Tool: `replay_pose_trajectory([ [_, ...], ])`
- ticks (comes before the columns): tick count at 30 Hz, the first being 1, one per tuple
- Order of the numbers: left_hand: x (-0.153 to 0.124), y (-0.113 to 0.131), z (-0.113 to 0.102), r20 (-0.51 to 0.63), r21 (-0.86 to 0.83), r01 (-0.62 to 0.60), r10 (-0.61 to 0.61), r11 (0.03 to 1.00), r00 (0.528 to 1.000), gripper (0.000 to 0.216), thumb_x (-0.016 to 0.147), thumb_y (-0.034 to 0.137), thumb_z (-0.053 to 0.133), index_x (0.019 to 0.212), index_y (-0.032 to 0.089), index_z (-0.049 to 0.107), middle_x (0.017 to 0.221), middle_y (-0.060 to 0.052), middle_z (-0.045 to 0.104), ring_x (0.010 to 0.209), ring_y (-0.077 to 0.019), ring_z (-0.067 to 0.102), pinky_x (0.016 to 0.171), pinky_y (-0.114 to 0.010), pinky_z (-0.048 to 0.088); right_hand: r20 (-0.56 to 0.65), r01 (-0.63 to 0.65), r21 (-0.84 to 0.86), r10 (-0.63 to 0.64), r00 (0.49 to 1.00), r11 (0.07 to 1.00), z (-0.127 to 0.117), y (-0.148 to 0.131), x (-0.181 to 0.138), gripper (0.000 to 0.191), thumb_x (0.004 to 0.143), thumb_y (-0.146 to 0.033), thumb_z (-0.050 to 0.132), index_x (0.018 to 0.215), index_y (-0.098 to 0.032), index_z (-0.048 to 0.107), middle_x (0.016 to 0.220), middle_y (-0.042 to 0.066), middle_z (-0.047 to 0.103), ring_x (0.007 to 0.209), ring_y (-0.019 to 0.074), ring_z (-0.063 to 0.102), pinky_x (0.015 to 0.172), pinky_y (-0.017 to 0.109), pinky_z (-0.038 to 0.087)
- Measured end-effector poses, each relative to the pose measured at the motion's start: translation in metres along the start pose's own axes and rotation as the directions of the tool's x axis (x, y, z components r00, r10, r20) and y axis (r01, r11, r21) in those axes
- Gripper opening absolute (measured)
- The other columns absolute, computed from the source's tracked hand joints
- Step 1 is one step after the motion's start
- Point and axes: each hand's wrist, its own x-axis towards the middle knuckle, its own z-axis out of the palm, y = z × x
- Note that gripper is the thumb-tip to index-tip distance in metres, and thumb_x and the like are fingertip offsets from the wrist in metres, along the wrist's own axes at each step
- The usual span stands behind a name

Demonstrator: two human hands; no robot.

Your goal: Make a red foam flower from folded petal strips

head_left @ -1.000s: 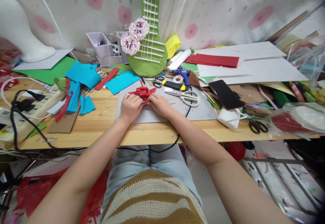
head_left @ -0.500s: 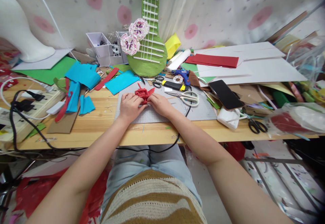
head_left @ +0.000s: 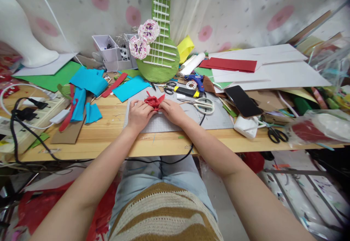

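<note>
Pinching red paper [head_left: 153,101] from both sides: left hand [head_left: 140,114] and right hand [head_left: 171,111], fingers closed on it. Paper bunched up (looks crumpled), sits on grey mat [head_left: 164,122] near middle of table [head_left: 109,139]. White scissors [head_left: 201,104] just right of right hand. Phone [head_left: 242,101] further right.

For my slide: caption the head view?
Both hands, left hand and right hand, pinch red folded paper over a grey mat.
</note>
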Motion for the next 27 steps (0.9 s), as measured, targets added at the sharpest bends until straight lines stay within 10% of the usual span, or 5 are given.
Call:
replay_pose_trajectory([
  [27, -0.0005, 0.0022, -0.0028, -0.054, 0.008, 0.072, -0.071, 0.997, 0.996, 0.019, 0.083, 0.038, 0.057, 0.071, 0.023, 0.061, 0.074, -0.003, 0.068, 0.081, -0.0222, 0.054, 0.089, -0.047, 0.028, -0.062, 0.058, -0.029, -0.060, 0.996, 0.998, 0.0068, 0.0042, 0.0025, 0.026, 0.093, -0.032, 0.039, 0.087, -0.016, 0.059, 0.087, 0.010, 0.056, 0.087, 0.0210, 0.045, 0.078, 0.034, 0.041],
])
